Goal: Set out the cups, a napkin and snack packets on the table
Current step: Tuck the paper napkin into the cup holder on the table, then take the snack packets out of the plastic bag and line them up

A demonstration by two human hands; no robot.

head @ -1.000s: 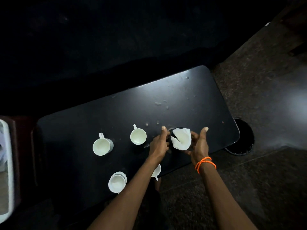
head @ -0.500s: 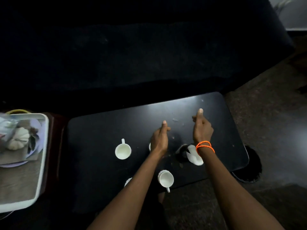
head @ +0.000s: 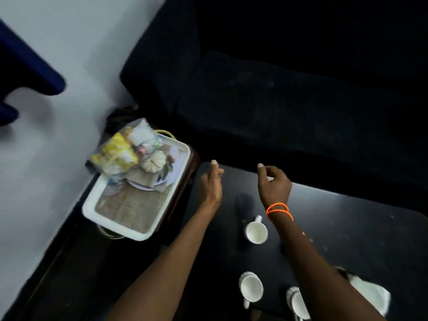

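- Head view: the black table (head: 347, 228) fills the lower right, and a white tray (head: 139, 235) sits on a small stand just past the table's left end.
- The left hand (head: 209, 181) is in the air over the table's far left corner. Its fingers are loose and a bit apart, and it holds nothing.
- The right hand (head: 274, 184) is in the air over the far edge of the table. Its fingers curl a little, and it holds nothing. Orange bands (head: 279, 210) go round its wrist.
- One white cup (head: 256, 231) stands near the middle of the table, between the two arms.
- Two more white cups, one (head: 251, 288) and another (head: 298, 303), stand by the near edge.
- The white napkin (head: 370, 295) is by the near edge too, right of the right arm. It is partly hidden and blurry.
- The snack packets (head: 120, 154) lie in a clear bag on the far end of the tray, not on the table. They are blurry.
- A dark sofa (head: 278, 89) stands behind the table.
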